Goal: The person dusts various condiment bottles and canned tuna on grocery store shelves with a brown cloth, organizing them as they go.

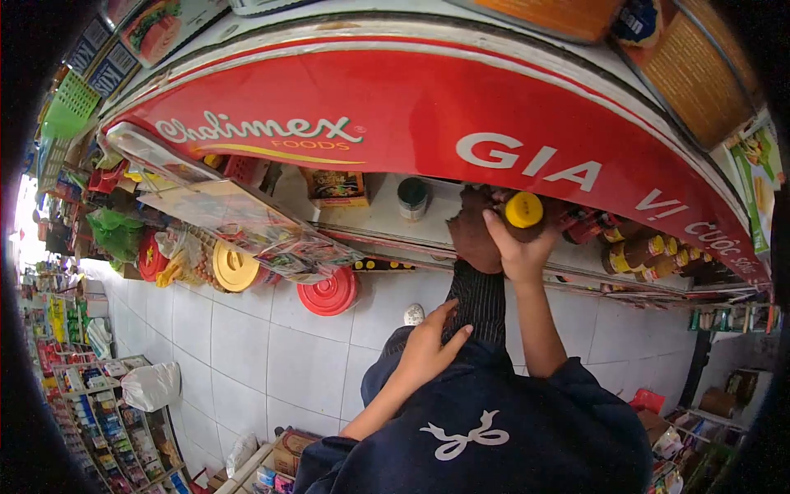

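Observation:
My right hand (527, 253) is wrapped round a jar with a yellow lid (524, 210), held at the front of a white shelf (374, 224). Left of the jar, a brown cloth (477, 244) hangs over the shelf edge, right beside my thumb; part of it is hidden behind the jar. My left hand (428, 347) holds nothing, its fingers spread on my dark striped trouser leg (479, 305). Farther left on the shelf stand a jar with a dark green lid (412, 198) and a box (337, 188).
A red sign panel (395, 107) curves over the shelf. Yellow-lidded jars (634, 253) lie in rows at the right. Hanging packets (304, 251) jut out at the left. On the tiled floor stand a red-lidded tub (327, 291) and a yellow-lidded tub (235, 266).

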Demonstrator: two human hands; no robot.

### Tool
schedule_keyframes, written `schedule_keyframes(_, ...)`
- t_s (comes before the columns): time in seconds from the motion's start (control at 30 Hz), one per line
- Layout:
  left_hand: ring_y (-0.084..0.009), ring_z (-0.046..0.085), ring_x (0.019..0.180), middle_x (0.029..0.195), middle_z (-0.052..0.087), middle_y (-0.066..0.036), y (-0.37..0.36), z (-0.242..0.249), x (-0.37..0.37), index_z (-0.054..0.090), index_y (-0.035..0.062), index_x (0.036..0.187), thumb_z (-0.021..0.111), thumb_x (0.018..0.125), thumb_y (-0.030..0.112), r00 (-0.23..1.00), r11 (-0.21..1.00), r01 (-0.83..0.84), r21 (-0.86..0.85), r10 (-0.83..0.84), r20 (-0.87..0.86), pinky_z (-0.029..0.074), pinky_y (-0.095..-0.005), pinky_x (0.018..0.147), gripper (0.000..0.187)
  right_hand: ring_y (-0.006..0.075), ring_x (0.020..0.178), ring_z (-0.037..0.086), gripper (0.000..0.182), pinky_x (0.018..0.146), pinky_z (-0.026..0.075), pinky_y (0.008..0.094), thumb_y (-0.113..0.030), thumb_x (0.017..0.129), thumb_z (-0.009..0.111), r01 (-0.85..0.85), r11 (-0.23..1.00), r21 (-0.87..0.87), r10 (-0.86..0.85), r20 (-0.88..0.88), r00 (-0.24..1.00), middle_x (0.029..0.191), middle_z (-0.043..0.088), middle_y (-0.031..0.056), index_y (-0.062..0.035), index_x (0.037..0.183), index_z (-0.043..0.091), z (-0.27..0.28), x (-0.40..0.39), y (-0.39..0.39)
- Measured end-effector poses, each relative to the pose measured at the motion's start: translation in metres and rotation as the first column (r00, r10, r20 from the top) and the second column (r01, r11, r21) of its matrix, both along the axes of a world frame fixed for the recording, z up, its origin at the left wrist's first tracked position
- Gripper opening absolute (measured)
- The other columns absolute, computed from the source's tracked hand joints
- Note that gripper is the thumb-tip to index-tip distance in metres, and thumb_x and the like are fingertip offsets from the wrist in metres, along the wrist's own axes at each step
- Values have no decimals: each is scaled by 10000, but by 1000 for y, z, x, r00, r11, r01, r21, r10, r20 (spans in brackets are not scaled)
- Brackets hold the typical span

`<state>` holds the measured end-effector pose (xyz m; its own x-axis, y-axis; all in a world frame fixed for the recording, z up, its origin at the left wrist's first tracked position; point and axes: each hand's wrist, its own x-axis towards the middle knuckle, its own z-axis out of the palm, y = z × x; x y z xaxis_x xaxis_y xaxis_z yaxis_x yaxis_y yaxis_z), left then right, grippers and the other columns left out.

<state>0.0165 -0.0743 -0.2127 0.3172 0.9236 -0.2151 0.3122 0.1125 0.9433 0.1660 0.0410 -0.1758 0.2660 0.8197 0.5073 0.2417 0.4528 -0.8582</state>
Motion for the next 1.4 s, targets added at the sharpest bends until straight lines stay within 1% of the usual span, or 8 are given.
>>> schedule_keyframes(0.1,-330,567,911,962,558,-252,1,-2,-1,477,-50,1099,560,794,251,1000,1000,16,-4,-16,-6,443,-362,786,437,154,856,534,354,782,420,291,-20,649,679,87,996,9,-87,121,989,929,558,70,9,955,503,2,2,3)
schedule_keyframes(0.17,-333,568,899,947,561,-251,4,1,-2,475,-45,1102,556,795,252,1000,999,28,35,-27,-11,445,-363,777,435,252,923,503,626,828,383,354,-196,590,753,99,990,-95,-79,197,977,1008,511,134,6,1081,420,-6,5,2)
schedule_keyframes(0.3,-323,587,855,916,582,-220,8,3,-1,488,-25,1084,574,789,212,995,991,52,127,-40,-90,467,-349,722,389,255,910,523,625,820,397,345,-199,581,764,40,990,-137,-28,83,996,990,531,141,15,1067,434,-17,6,-5)
schedule_keyframes(0.43,-336,581,859,918,581,-225,4,-3,-4,492,-20,1079,566,792,235,993,994,72,80,-64,-95,461,-356,732,391,199,890,542,567,808,415,314,-163,599,761,133,979,-153,-102,195,975,956,566,121,37,1032,455,-41,-1,-15)
schedule_keyframes(0.9,-361,550,882,961,563,-225,-18,-17,5,506,-22,1063,570,787,261,956,941,279,192,-252,-150,443,-390,751,401,325,891,559,623,764,437,382,-332,581,772,271,932,-241,-170,369,914,958,571,196,58,981,497,-83,-3,-35)
schedule_keyframes(1.1,-350,555,882,954,570,-217,-19,0,-9,526,-28,1030,566,789,253,979,973,192,128,-180,-95,445,-386,756,372,337,872,565,592,749,439,382,-330,604,756,210,934,-288,-73,423,903,926,579,204,52,976,499,-88,8,-35)
schedule_keyframes(1.3,-336,574,791,919,579,-213,-21,-20,-15,531,-25,1034,558,792,249,992,951,119,284,-100,-82,452,-372,693,367,341,872,563,564,735,441,389,-320,622,744,223,940,-259,-78,474,877,912,581,208,48,973,499,-87,-7,-16)
schedule_keyframes(1.4,-335,574,776,916,581,-212,-21,-16,-18,529,-24,1041,558,789,243,990,970,123,208,-107,-88,452,-372,683,368,351,881,557,529,738,439,390,-300,644,725,273,909,-314,-70,532,844,917,579,211,45,973,497,-87,-6,-19)
